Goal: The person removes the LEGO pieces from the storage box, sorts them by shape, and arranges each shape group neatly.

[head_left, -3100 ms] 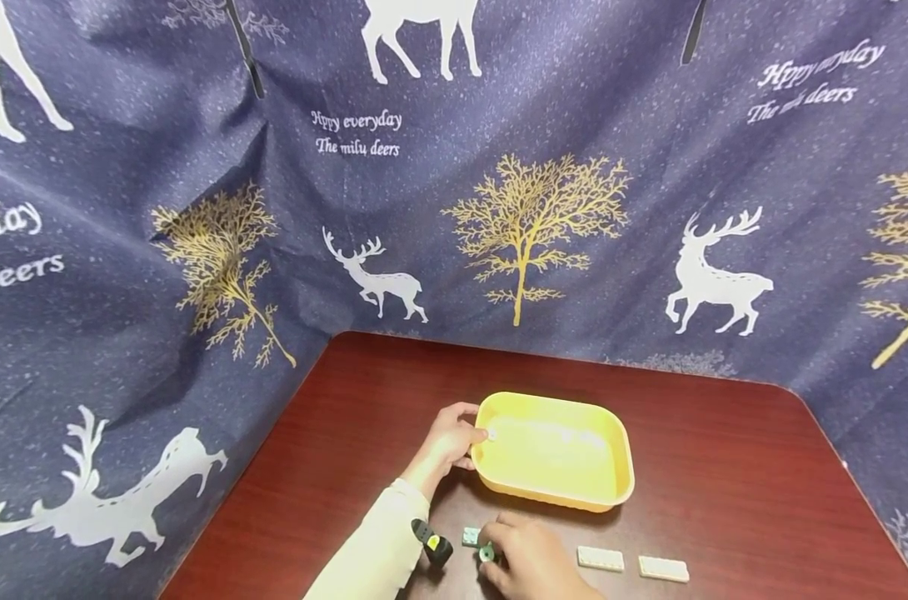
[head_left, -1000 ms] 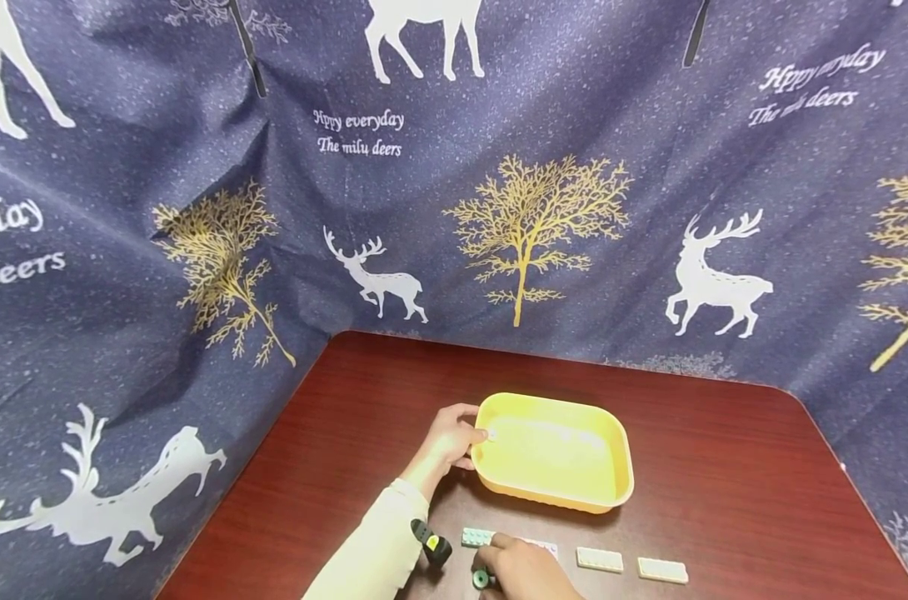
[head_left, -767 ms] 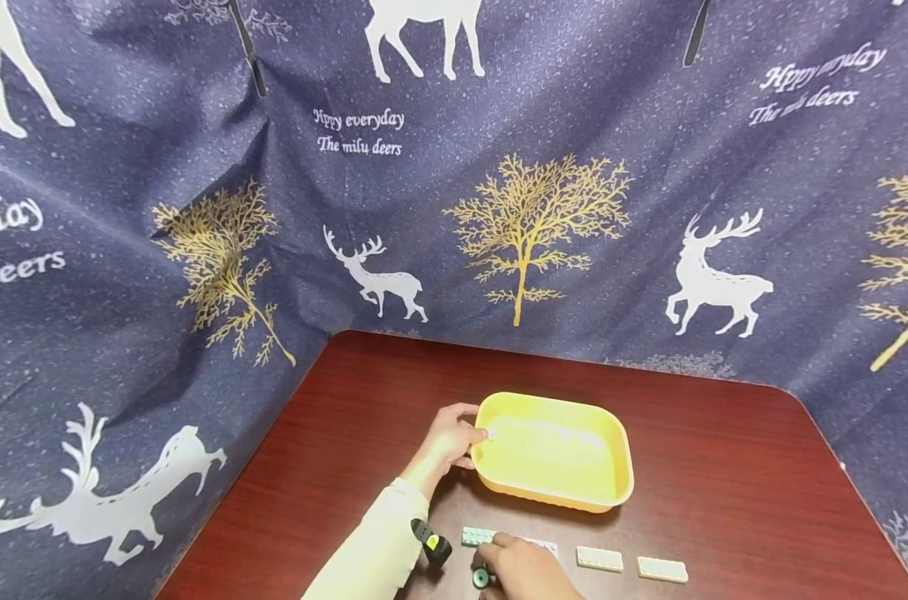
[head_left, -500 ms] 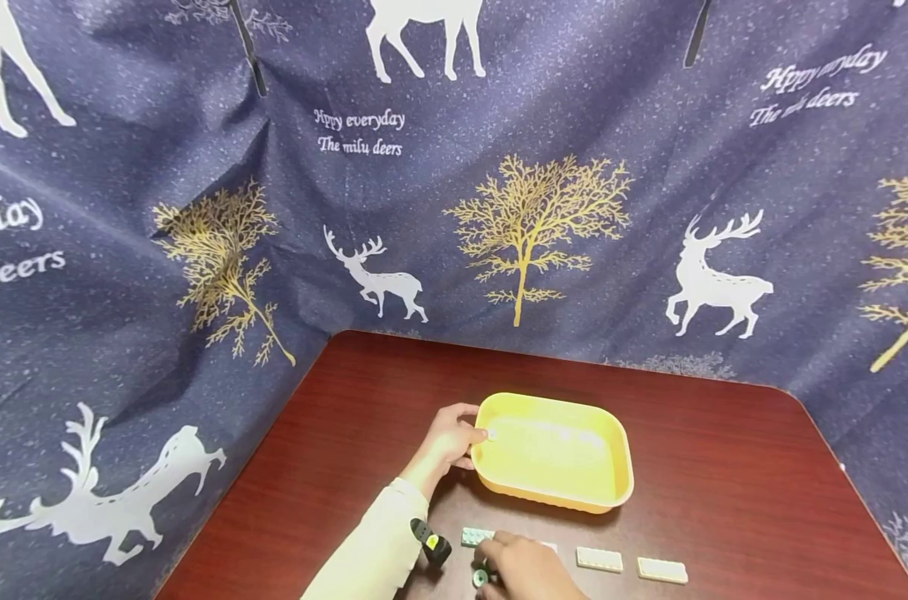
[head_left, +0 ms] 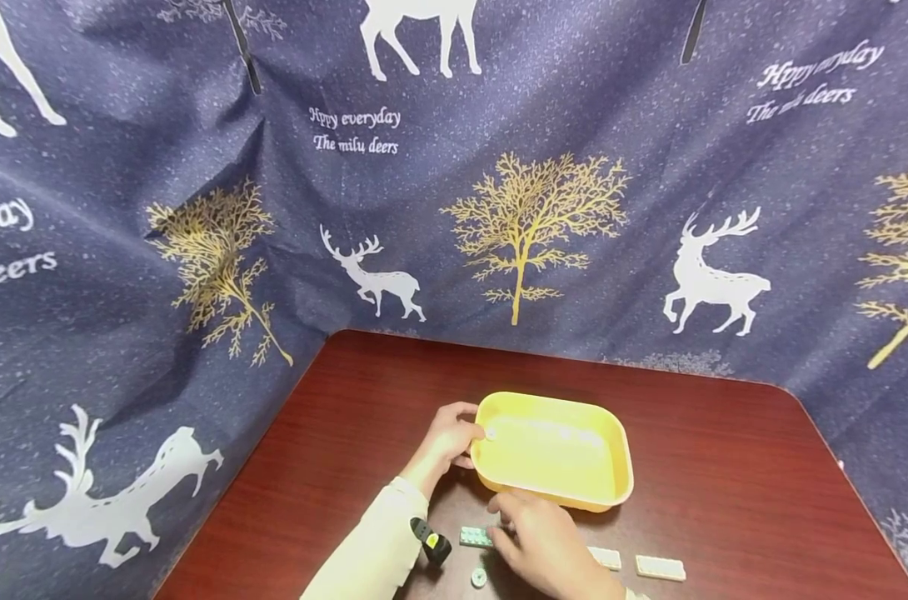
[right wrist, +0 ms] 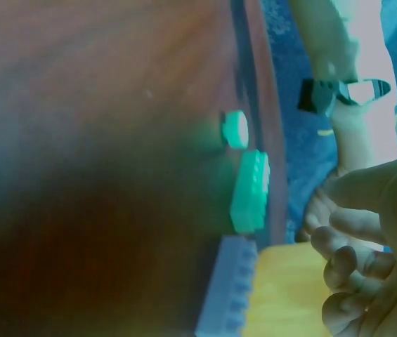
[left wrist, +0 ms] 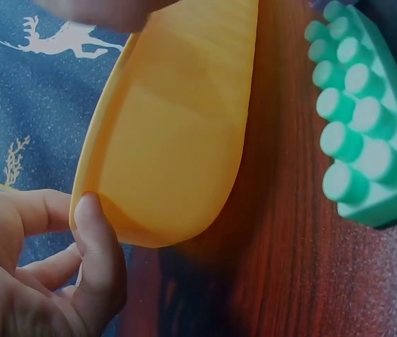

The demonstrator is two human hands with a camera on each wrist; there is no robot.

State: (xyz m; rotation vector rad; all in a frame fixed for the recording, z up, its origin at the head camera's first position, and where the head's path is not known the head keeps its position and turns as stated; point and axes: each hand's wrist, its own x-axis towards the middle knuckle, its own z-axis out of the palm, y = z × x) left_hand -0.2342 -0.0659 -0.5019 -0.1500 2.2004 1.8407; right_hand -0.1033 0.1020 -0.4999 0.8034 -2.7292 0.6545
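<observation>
The left hand pinches a round-cornered yellow tray; the right hand hovers near it, unclenched.

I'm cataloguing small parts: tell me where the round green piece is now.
In the head view, the round green piece lies on the table near the bottom edge, just below the green brick and left of the right hand.

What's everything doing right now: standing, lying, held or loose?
Yellow tub, upright, rim held
Left hand, pinching that rim
Right hand, fingers bent, nothing seen in it
Green brick, lying studs up
Green round piece, lying loose
Purple brick, lying studs up
Two pale bricks, lying flat, apart
</observation>
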